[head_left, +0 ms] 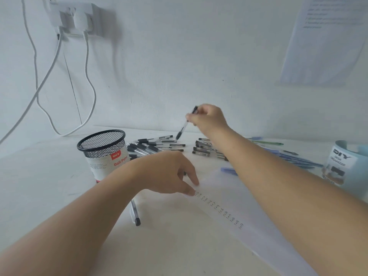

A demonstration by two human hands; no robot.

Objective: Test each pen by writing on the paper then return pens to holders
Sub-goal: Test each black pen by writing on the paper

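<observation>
My right hand (209, 118) pinches a black capped pen (184, 127) and holds it tilted above a pile of black pens (153, 146) at the back of the table. My left hand (173, 174) rests its fingertips on the top left corner of the white paper (249, 216), which carries a row of small written marks (219, 210). A black mesh pen holder (103, 148) with a "Ball Pens" label stands left of the pile. A second group of black pens (205, 150) lies behind my right forearm.
One black pen (135, 214) lies alone under my left forearm. Blue and green pens (298, 158) lie at the right beside a light blue organizer (346, 166). White cables (87, 80) hang from a wall socket. A printed sheet (326, 40) hangs on the wall.
</observation>
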